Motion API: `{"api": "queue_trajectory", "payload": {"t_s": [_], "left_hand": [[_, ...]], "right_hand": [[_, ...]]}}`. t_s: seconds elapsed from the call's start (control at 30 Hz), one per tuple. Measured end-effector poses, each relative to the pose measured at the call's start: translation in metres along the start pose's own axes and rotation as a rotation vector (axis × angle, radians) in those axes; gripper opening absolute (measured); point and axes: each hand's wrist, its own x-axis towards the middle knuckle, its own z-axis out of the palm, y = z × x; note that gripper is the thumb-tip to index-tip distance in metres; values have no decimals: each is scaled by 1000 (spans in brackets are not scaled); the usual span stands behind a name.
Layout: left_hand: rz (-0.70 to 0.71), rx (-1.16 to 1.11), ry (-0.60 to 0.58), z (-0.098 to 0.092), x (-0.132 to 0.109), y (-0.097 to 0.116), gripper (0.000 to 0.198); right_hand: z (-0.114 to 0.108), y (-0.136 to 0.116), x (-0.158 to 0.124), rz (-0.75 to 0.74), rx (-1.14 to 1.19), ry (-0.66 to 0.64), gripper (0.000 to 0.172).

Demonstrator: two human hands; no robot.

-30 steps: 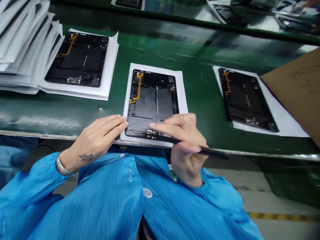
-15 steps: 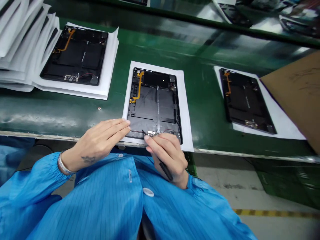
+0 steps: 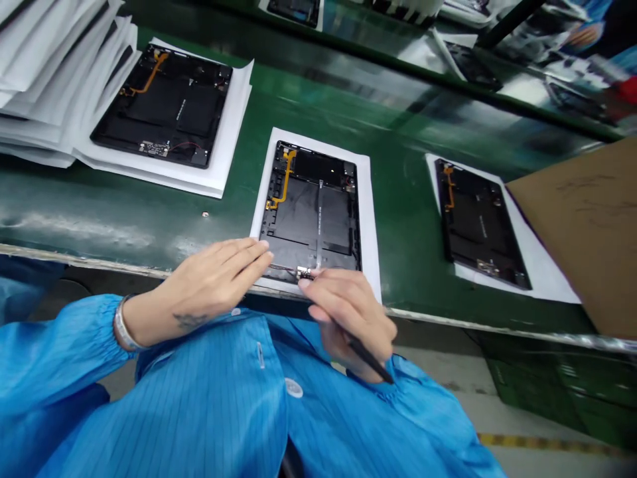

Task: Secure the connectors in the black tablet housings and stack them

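A black tablet back housing point(image 3: 303, 219) lies on a sheet of white paper before me, with an orange flex cable point(image 3: 287, 182) along its upper left. My left hand point(image 3: 216, 279) rests with stretched fingers on the housing's lower left corner. At the lower edge my right hand point(image 3: 351, 312) has its fingers bent, thumb and forefinger beside a small circuit board point(image 3: 304, 273). A slim black tool point(image 3: 371, 360) is held in it, the rear end sticking out below the palm. The tool's tip is hidden, so I cannot tell its exact kind.
Another housing point(image 3: 164, 106) lies on paper at the left, beside a tall stack of white sheets point(image 3: 54, 86). On the right are a third housing point(image 3: 480, 222) and a cardboard piece point(image 3: 582, 226). A raised green ledge runs behind. A tiny part point(image 3: 205, 214) lies on the green bench.
My right hand has shifted slightly right and turned, and more of the black tool's rear end shows. Its dark tip, visible beside the board before, is now hidden. My left hand stays on the corner.
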Motion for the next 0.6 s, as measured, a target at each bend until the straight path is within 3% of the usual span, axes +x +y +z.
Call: {"api": "queue_trajectory", "payload": {"t_s": [0.1, 0.3, 0.6], "left_hand": [[-49, -101, 26, 5, -9, -4, 36], [-52, -77, 36, 9, -12, -3, 36], [-18, -9, 39, 6, -7, 1, 34]], "right_hand": [[4, 2, -9, -59, -93, -22, 21], [8, 5, -17, -60, -170, -10, 23], [3, 0, -23, 49, -137, 30, 33]]}}
